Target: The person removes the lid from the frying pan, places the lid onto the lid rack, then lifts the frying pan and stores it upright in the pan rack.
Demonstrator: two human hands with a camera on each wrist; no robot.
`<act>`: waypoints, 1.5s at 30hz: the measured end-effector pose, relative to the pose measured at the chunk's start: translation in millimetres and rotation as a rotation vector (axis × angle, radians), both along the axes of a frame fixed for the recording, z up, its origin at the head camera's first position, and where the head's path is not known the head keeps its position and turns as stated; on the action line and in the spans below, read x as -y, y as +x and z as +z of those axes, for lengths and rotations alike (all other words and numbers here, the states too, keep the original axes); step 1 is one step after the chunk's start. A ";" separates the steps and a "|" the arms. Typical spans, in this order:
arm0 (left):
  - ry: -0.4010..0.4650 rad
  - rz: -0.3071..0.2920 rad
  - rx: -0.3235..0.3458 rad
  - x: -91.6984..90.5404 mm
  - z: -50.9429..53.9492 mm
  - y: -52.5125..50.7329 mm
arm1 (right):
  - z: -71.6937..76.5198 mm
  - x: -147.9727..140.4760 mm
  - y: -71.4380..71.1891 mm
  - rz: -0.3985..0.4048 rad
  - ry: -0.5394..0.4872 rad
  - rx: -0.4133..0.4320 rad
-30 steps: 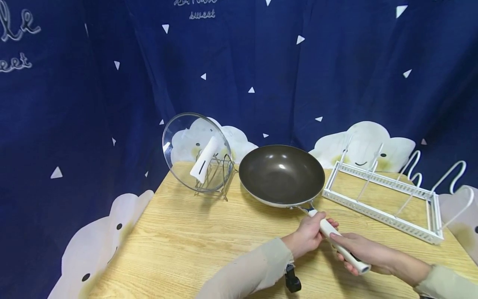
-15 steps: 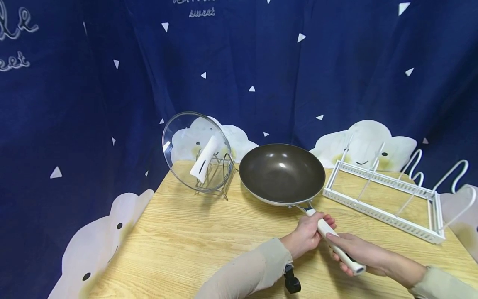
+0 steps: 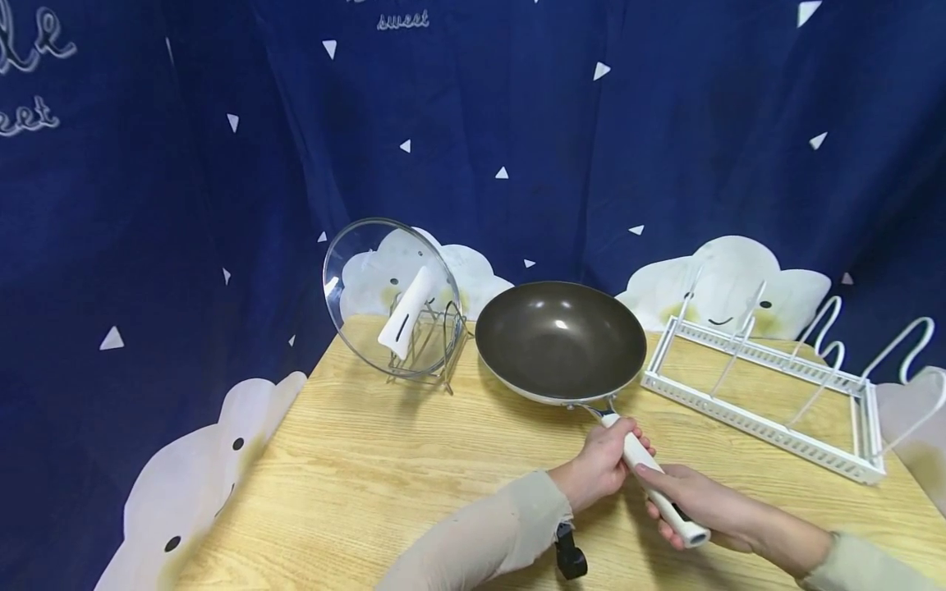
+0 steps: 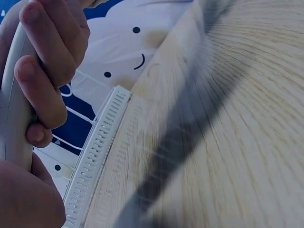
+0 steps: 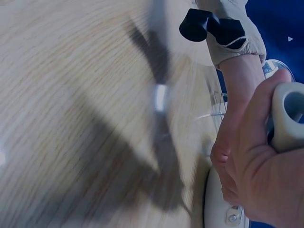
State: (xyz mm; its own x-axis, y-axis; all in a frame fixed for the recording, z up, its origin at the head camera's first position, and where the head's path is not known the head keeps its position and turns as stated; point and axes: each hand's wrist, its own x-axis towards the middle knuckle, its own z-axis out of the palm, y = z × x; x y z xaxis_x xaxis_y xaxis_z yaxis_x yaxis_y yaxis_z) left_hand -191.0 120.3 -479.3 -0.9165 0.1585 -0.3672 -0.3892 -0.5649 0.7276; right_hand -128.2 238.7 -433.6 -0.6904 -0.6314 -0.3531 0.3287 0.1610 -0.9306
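A deep frying pan [image 3: 559, 341] with a dark inside and pale outside sits between two racks in the head view. Its cream handle [image 3: 654, 484] points down and right, toward me. My left hand [image 3: 604, 458] grips the handle close to the pan body, fingers curled round it. Nearer the handle's end, my right hand [image 3: 698, 501] holds it with the thumb along the top. Curled left fingers [image 4: 45, 102] wrap the handle in the left wrist view. The hollow handle end [image 5: 290, 114] sticks out past the right thumb in the right wrist view.
A glass lid [image 3: 369, 336] with a white handle leans upright in a small wire rack [image 3: 446, 353] on the left. On the right lies a white rack [image 3: 761, 431] with tall curved dividers. All stand on a wooden table [image 3: 355, 476] before a blue curtain [image 3: 458, 98].
Both hands and the handle end have shifted slightly left in the head view. The pan body stays nearly in place, and the grip is unchanged.
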 end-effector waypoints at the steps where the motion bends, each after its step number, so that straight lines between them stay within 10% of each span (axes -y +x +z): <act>1: -0.002 -0.003 -0.001 0.8 -0.1 0.1 | -0.4 0.7 0.5 -0.002 0.000 0.005; 45: -0.073 -0.125 0.035 31.9 -1.3 -1.5 | -6.1 37.8 12.5 -0.141 -0.099 0.090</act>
